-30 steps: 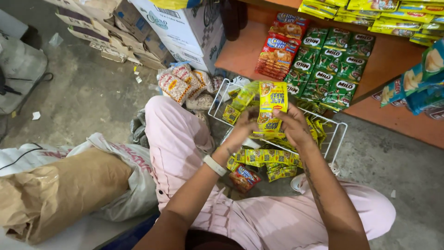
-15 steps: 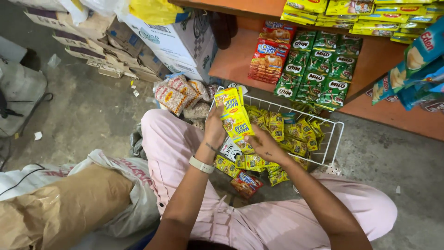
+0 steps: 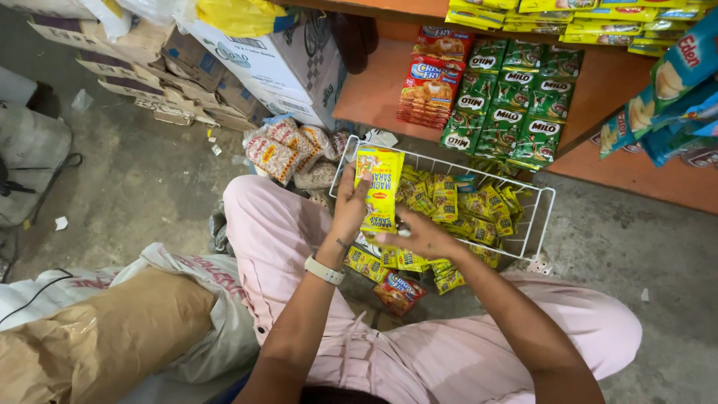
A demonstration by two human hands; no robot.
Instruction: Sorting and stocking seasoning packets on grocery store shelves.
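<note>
yellow sachets point(image 3: 378, 187) were held upright, long axis vertical, by closed left hand point(image 3: 350, 209) fingers, right hand point(image 3: 419, 236) loosely curled just below.

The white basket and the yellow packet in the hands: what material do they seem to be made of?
The white basket looks like metal wire with a white coating: thin straight rods form an open grid. The yellow packet, held by the left hand with the right hand at its lower edge, looks like glossy plastic film; its surface reflects light.
</note>
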